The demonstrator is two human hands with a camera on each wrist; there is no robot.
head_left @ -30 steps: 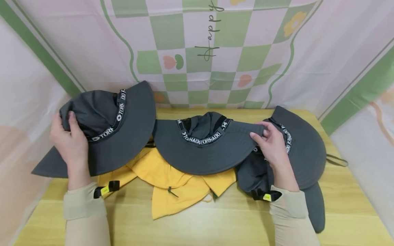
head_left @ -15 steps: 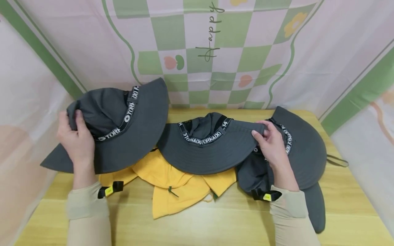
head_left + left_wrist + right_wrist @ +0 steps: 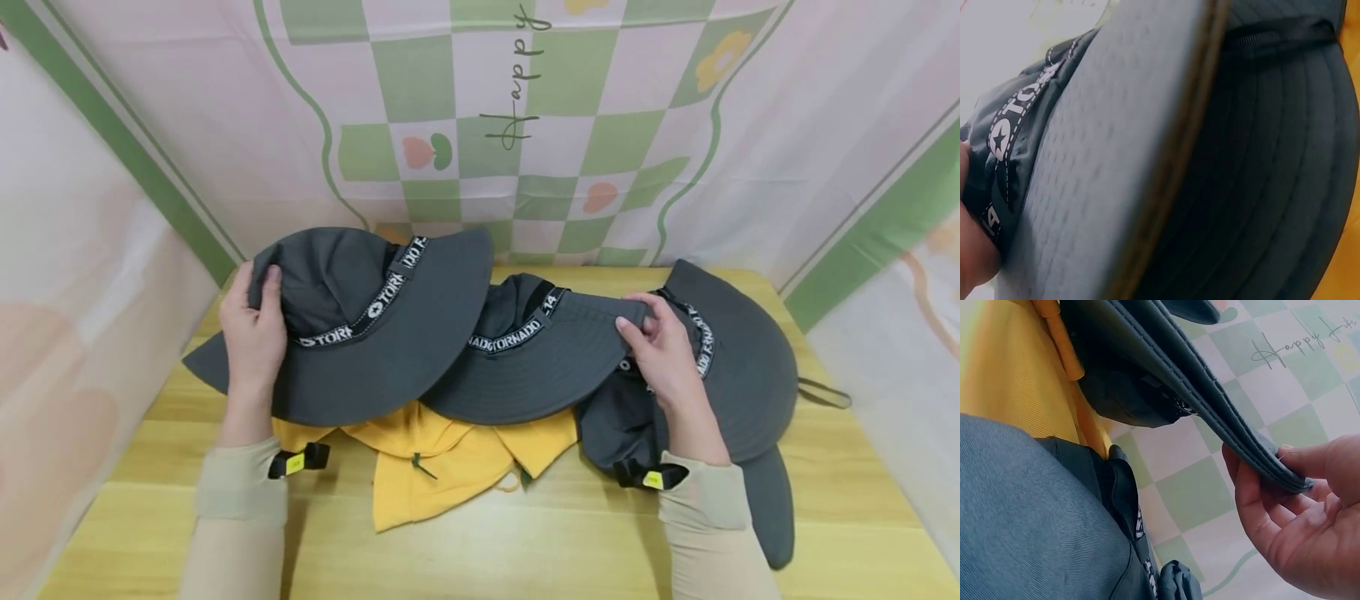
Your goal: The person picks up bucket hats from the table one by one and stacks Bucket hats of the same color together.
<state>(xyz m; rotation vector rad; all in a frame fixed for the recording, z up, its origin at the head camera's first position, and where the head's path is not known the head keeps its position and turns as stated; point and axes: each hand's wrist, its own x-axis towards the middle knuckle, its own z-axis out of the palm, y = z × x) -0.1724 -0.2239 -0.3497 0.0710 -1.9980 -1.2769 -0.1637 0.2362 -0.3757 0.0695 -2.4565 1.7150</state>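
Observation:
My left hand [image 3: 253, 337] grips the crown of a dark grey wide-brimmed hat [image 3: 390, 371], thumb on the near side. A TORNADO-lettered band runs round that crown. Its brim lies over the left part of a second dark grey brimmed hat [image 3: 528, 379] in the head view. The right hand [image 3: 663, 354] pinches the right end of the second hat's brim; in the right wrist view the thumb and fingers hold that folded brim edge [image 3: 1254, 447]. In the left wrist view the held brim [image 3: 1110, 137] hides much of what lies behind it.
Under the two hats lie yellow cloth hats [image 3: 442, 487] with green cords. More dark grey headwear [image 3: 750, 367], with a strap loop, lies at the right of the wooden table [image 3: 480, 558]. A patterned curtain [image 3: 487, 150] hangs close behind the table.
The left hand has carried its hat to the right, so its brim now covers more of the second hat. My right hand has stayed in place, still pinching the brim.

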